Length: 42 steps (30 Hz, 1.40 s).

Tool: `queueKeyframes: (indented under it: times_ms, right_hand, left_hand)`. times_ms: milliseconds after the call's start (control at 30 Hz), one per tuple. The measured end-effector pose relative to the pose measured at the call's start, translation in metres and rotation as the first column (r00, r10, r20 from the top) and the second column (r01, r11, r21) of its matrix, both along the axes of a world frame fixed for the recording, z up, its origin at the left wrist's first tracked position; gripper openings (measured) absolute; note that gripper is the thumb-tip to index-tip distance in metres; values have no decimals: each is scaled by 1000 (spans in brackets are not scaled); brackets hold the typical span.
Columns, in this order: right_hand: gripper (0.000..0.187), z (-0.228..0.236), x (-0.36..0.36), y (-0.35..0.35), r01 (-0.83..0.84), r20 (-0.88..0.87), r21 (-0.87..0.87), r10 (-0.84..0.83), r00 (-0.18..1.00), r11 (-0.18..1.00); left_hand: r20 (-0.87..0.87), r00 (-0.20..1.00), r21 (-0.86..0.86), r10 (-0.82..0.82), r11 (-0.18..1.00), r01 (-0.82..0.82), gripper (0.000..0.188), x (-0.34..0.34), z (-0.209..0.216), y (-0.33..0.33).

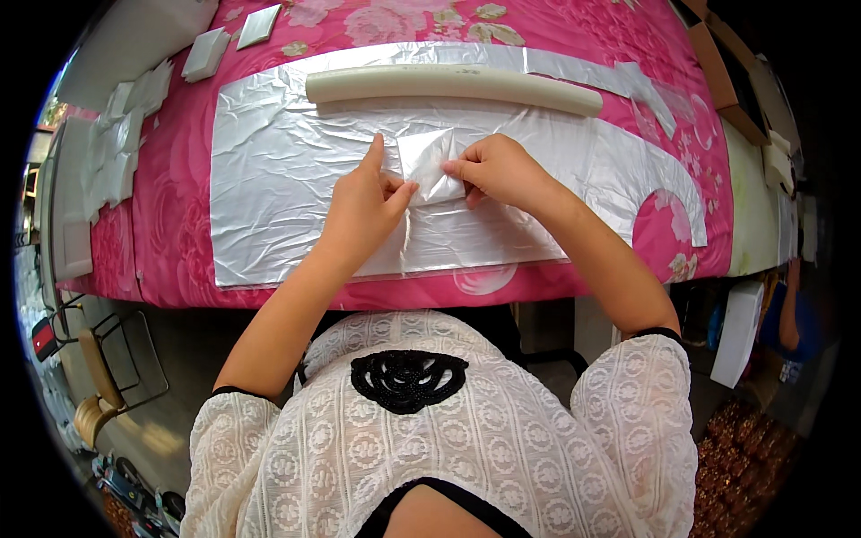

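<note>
A small folded square of silver film [425, 154] is held between my two hands, just above a large silver sheet [296, 170]. My left hand [366, 199] pinches its lower left corner between thumb and fingers, with the index finger pointing up. At its right edge, my right hand [504, 172] grips it with thumb and curled fingers. Beyond my hands, a long cream-coloured tube [448, 83] lies across the sheet. The large sheet is wrinkled and has a curved cut-out at its right end.
A pink floral cloth [170, 224] covers the table. Folded silver-white packets [206, 54] lie at the far left, with more piled packets [117, 157] nearer. Silver strips [646, 94] lie at the back right. A cardboard box [731, 81] stands at the right edge; another person's arm [789, 309] shows beyond.
</note>
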State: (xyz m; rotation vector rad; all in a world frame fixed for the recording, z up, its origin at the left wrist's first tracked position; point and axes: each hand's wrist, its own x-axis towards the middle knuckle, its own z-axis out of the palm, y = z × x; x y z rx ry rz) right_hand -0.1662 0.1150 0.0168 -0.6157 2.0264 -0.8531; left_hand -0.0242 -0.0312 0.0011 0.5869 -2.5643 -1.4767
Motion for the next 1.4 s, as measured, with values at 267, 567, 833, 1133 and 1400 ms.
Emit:
queueKeyframes:
  times_ms: [267,567,833,1133,1400]
  right_hand:
    - [35,9,-10,-11,-80,76,129,71,995,988]
    - [32,11,-7,-10,-25,53,108,19,998,994]
    - [29,30,19,4,-217,-653,293,361,666,931]
    - [59,-19,41,-47,-573,-782,-12,349,516,819]
    - [53,-32,170,-101,-769,-464,-248,625,628,589]
  left_hand:
    - [-19,996,-404,-89,912,74,72,3,5,0]
    - [26,952,-655,-305,714,247,95,-7,-24,26]
    - [-76,951,-591,-301,781,200,93,2,-20,20]
    - [265,950,743,-165,662,-93,31,115,-1,-21]
    - [497,841,713,213,453,-536,31,193,3,-18]
